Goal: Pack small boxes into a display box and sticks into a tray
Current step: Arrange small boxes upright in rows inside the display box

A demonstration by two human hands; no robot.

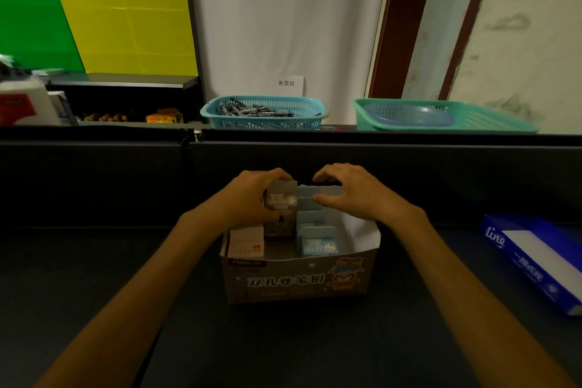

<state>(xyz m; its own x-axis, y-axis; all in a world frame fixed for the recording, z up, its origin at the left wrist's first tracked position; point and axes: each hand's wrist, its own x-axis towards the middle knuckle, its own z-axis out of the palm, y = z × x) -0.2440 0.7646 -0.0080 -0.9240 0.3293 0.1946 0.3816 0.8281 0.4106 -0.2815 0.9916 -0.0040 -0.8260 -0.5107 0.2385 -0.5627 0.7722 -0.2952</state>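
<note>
- We see a printed white cardboard display box (pixel 299 277) standing open on a dark tabletop (pixel 283 340), straight in front of us and between both forearms.
- Our left hand (pixel 252 195) has its fingers and thumb curled round a small grey-brown box (pixel 280 208), held upright above the rear left part of the display box.
- Our right hand (pixel 359 195) sits over the rear right part, fingers curved, thumb and forefinger bracketing the top of the pale blue small boxes (pixel 315 224); we cannot tell whether it actually pinches one.
- Those pale blue boxes stand in a row down the middle of the display box, and a pink-and-white small box (pixel 245 241) stands at its front left corner.
- On the ledge behind, a teal plastic basket (pixel 264 123) holds a heap of grey sticks (pixel 252 110).
- To its right, well apart, a green plastic tray (pixel 491 120) holds a blue round dish (pixel 409 115).
- A blue-and-white flat carton (pixel 535 261) lies on the tabletop at far right.
</note>
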